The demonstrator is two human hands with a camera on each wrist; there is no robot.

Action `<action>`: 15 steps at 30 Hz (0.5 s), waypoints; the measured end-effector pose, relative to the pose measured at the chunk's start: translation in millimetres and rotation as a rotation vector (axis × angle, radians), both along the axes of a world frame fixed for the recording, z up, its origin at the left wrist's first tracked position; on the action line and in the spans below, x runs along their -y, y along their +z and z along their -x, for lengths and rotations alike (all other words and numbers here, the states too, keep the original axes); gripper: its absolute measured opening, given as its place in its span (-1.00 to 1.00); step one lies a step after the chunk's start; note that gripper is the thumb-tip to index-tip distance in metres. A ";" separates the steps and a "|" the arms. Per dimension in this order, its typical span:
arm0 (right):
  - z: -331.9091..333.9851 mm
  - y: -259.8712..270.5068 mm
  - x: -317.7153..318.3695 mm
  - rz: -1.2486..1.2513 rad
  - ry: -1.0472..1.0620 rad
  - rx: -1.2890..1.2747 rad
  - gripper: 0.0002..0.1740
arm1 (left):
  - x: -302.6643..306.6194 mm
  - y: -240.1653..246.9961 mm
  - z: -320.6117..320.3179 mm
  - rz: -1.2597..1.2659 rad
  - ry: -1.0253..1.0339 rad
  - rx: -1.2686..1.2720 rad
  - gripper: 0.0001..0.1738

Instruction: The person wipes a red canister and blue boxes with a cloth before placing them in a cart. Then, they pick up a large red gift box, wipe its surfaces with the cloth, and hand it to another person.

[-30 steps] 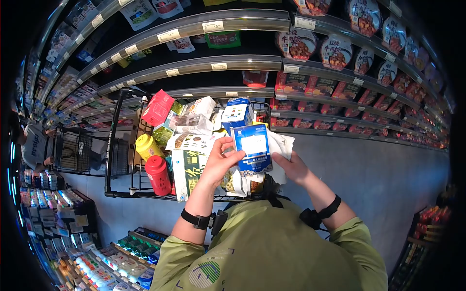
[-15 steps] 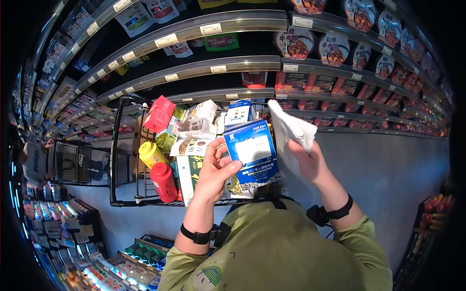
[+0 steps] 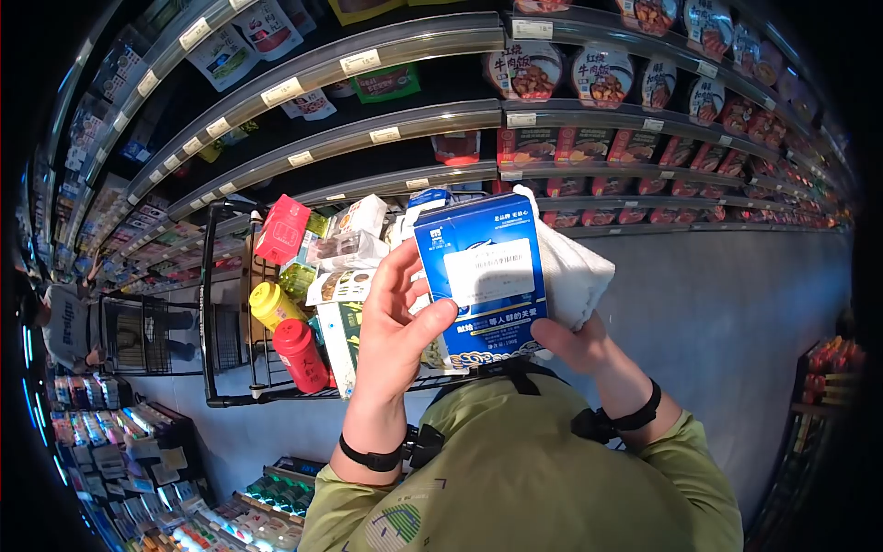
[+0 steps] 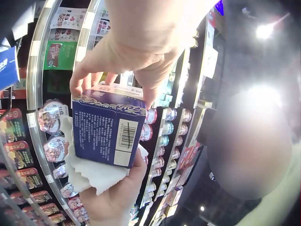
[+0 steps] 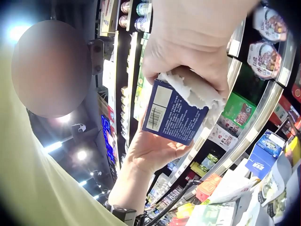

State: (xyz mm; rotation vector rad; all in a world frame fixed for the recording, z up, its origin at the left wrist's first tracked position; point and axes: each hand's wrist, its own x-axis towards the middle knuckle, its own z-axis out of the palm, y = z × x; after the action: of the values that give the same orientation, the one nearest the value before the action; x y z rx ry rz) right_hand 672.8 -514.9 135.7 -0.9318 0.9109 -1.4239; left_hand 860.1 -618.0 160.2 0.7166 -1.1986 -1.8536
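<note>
A blue box (image 3: 487,317) with a white label on its front is held up over the near side of the cart. My left hand (image 3: 391,322) grips its left side, thumb on the front face. A folded white cloth (image 3: 575,271) lies against the box's right side, held there by my right hand (image 3: 589,350), whose thumb rests on the lower right edge of the box. The left wrist view shows the printed face of the box (image 4: 101,134) with a barcode, and the cloth (image 4: 94,176) pressed along the opposite end from my left fingers. In the right wrist view the cloth (image 5: 193,92) bunches under my right palm.
Below sits a black shopping cart (image 3: 210,313) with a red canister (image 3: 296,350), a yellow canister (image 3: 274,304), a pink-red box (image 3: 281,228), and several bags. Store shelves (image 3: 432,41) run along the front. At left stand another cart (image 3: 138,331) and a person (image 3: 63,317).
My right hand first swung the cloth away from the box to the right, then brought it back against the box's right side. The box has come closer to the head camera.
</note>
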 end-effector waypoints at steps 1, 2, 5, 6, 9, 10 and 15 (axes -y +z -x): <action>1.9 1.5 -1.3 -0.002 0.008 0.015 -0.30 | -0.6 1.8 2.5 0.012 -0.010 0.005 -0.17; 4.0 2.2 -2.8 -0.003 0.016 0.031 -0.29 | -1.2 2.0 5.2 0.012 -0.013 0.006 -0.17; 10.3 1.8 -7.8 -0.013 -0.008 0.044 -0.29 | -3.5 1.7 13.5 0.033 -0.038 0.003 -0.18; 12.6 1.7 -9.4 -0.013 -0.011 0.045 -0.29 | -4.0 1.0 16.1 0.032 -0.039 0.006 -0.19; 18.3 2.4 -10.7 -0.040 -0.019 0.074 -0.29 | -5.4 3.6 24.3 0.024 -0.043 0.006 -0.19; 19.7 2.9 -9.7 -0.033 -0.023 0.078 -0.30 | -5.3 4.9 26.2 0.017 -0.043 0.001 -0.20; 24.4 2.0 -7.2 -0.029 -0.019 0.049 -0.31 | -2.4 7.9 28.9 0.021 -0.045 0.010 -0.22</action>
State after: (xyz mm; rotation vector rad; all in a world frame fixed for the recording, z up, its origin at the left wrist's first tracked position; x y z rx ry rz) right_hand 648.4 -507.7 137.7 -0.8650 0.9042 -1.4397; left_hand 831.2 -615.6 168.1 0.6930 -1.2479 -1.8735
